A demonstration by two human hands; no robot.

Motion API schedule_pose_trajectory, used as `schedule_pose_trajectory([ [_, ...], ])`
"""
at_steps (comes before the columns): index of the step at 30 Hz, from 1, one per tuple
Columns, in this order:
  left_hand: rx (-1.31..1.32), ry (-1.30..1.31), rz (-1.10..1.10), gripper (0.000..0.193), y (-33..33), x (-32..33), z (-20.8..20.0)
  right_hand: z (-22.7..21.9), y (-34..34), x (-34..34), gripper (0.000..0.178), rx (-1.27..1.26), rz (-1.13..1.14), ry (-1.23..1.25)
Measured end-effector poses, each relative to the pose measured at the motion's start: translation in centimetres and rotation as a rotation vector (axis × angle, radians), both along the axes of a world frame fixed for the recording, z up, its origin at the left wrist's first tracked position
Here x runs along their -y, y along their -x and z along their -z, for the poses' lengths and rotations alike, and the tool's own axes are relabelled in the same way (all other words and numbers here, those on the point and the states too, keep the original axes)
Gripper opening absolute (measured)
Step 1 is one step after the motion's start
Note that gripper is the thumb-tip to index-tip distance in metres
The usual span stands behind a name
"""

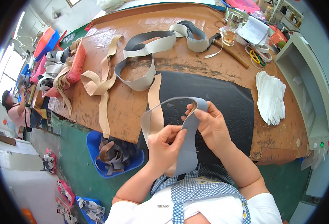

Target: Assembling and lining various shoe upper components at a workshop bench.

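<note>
A wide grey-blue strip [189, 156] with a pale reverse side is looped in front of me, above the table's near edge. My left hand [163, 146] pinches one edge of it between thumb and fingers. Higher up and to the right, my right hand [214, 127] grips the strip's upper bend, thumb on the near face and fingers behind. The strip's lower end hangs toward my checked apron [205, 186]. Beneath the hands lies a black mat [220, 91], and a beige strip [155, 99] runs along its left side.
Grey and beige strips [145, 77] lie coiled across the brown table [183, 63]. A hammer [231, 54], glass jar [232, 30], scissors [255, 56] and white pieces [271, 97] lie to the right, beside a grey machine [314, 93]. A blue bin [119, 170] stands below left; a person [18, 108] sits beyond.
</note>
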State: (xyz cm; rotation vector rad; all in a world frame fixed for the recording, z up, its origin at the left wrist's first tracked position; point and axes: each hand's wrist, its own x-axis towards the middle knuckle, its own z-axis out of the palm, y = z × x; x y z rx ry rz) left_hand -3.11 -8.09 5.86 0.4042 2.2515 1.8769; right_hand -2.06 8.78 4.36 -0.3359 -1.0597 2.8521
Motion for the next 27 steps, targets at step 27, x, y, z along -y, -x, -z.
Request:
schedule_pose_trajectory([
  [27, 0.045, -0.127, 0.019, 0.016, 0.3, -0.2, 0.2, -0.5, -0.7, 0.6, 0.014, -0.069, -0.004, -0.19],
])
